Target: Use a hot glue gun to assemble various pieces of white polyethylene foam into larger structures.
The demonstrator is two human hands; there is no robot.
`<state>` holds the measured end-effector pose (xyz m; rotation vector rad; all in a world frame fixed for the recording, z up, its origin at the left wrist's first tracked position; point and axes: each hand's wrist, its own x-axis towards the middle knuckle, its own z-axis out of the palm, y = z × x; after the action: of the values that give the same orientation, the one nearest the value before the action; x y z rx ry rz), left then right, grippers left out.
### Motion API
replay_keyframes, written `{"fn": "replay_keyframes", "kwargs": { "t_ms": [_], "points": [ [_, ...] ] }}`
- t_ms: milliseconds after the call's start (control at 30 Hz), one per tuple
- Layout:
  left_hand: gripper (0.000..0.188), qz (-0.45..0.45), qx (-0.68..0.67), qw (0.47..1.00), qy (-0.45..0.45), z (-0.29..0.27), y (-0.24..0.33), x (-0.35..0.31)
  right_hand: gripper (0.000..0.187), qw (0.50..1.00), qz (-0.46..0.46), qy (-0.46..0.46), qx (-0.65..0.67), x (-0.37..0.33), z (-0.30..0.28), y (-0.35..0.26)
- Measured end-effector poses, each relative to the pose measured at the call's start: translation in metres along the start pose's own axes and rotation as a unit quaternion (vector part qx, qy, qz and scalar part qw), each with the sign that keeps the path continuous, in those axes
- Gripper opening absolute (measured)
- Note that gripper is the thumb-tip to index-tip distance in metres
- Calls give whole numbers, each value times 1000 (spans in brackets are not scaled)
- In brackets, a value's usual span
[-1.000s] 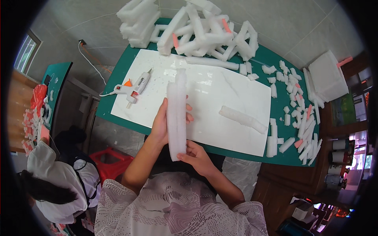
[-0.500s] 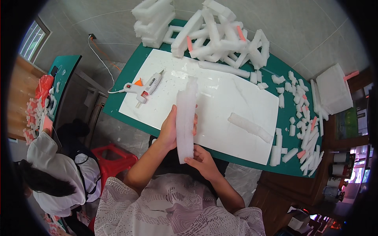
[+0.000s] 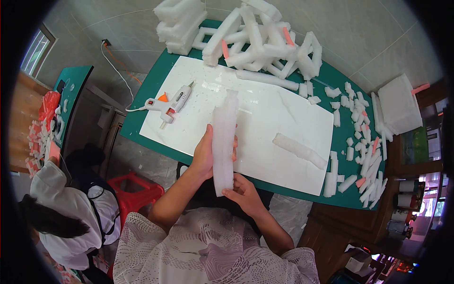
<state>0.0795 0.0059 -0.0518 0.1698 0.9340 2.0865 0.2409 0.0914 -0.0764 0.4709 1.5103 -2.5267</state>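
A long white foam strip [image 3: 223, 146] stands lengthwise in front of me, over the near edge of the white board. My left hand [image 3: 204, 154] is wrapped round its middle, with fingertips showing on the right side. At the lower end my right hand [image 3: 243, 193] pinches the strip's corner between thumb and fingers. A shorter foam strip [image 3: 299, 150] lies on the board to the right. Toward the board's left lies a white glue gun [image 3: 171, 105] with an orange part, its cord running off left.
The white board [image 3: 189, 75] lies on a green table [image 3: 151, 87]. White foam frames [image 3: 260, 45] are heaped at the back, stacked foam [image 3: 179, 28] beside them. Several foam scraps [image 3: 371, 165] cover the right end. A red stool [image 3: 137, 189] and another person [image 3: 71, 208] are at left.
The view has shifted slightly, so the table and board sit a little further left and up. Both hands keep the same hold on the foam strip.
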Motion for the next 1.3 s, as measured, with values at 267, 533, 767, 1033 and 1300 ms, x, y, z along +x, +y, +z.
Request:
{"fn": "replay_keyframes", "kwargs": {
  "t_ms": [267,533,767,1033,1300],
  "points": [
    [68,-13,-18,1000,9,-1,-1,2,37,1000,1,6,-2,1,-2,4],
    [64,2,-66,997,-41,-5,-4,3,38,1000,7,13,-3,-1,-2,2],
    [63,5,-75,996,-54,-5,-4,2,39,1000,9,15,1,0,-4,4],
    [65,3,-89,994,-56,-6,-6,4,39,1000,9,19,-4,-1,-5,3],
    [70,-12,-79,996,35,-12,-6,-2,45,997,-27,-3,-67,-4,-4,3]
  ]
}}
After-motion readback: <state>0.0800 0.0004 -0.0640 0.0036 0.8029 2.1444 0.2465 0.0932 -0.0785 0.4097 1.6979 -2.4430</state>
